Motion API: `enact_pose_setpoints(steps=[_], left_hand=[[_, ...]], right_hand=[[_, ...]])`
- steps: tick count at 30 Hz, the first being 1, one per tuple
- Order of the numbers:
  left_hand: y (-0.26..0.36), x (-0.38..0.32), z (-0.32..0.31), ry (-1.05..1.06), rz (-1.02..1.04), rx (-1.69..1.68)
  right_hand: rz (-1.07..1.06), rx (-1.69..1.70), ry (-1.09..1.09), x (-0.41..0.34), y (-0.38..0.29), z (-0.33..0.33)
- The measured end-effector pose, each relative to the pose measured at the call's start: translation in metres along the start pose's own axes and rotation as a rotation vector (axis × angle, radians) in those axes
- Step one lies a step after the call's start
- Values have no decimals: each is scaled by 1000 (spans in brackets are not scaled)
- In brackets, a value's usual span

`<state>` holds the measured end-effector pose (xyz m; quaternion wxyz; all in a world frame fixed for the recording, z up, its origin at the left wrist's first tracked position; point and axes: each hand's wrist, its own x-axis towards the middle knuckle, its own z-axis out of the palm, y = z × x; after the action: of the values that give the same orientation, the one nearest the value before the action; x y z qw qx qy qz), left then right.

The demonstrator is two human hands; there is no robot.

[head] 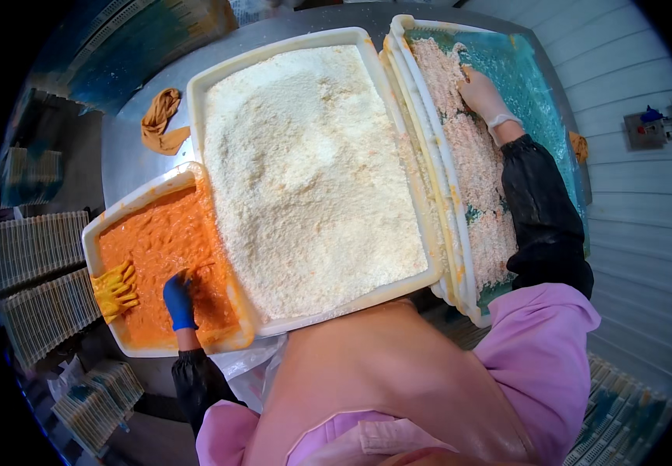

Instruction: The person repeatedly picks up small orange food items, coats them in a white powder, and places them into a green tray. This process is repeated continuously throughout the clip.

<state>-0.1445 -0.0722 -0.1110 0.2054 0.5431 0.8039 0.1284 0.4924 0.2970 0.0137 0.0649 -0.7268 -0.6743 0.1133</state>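
My left hand (179,298), in a blue glove, reaches into a white tub of wet orange batter (155,244). Its fingers are partly sunk, so any hold is hidden. A yellow rubber glove (116,291) lies over the tub's left rim. My right hand (481,99), in a pale thin glove, is at the upper part of a crumb-coated row of pieces (470,157) on a green-lined tray (537,110). Whether its fingers grip a piece is unclear. Between my hands sits a big white tray (434,274) heaped with pale breadcrumbs (307,175).
A brown cloth (161,122) lies on the metal table (129,137) behind the batter. The coated pieces' tray rests on other stacked trays (429,175). Slatted racks or trays (42,250) stand at the left, and a panelled white wall (627,198) rises at the right.
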Motion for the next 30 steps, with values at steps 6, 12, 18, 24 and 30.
enact_pose_setpoints(steps=[6, 12, 18, 24, 30], left_hand=[[52, -4, 2, 256, 118, 234], [11, 8, 25, 220, -77, -33], [55, 11, 3, 191, -205, -428], [32, 8, -18, 264, 242, 270], [84, 23, -60, 146, 78, -754]], right_hand=[[-19, 303, 77, 56, 44, 17], [-169, 691, -54, 44, 9, 16], [7, 905, -106, -30, 25, -5], [130, 698, -150, -95, 0, -34], [-267, 1018, -67, -191, -59, -48]])
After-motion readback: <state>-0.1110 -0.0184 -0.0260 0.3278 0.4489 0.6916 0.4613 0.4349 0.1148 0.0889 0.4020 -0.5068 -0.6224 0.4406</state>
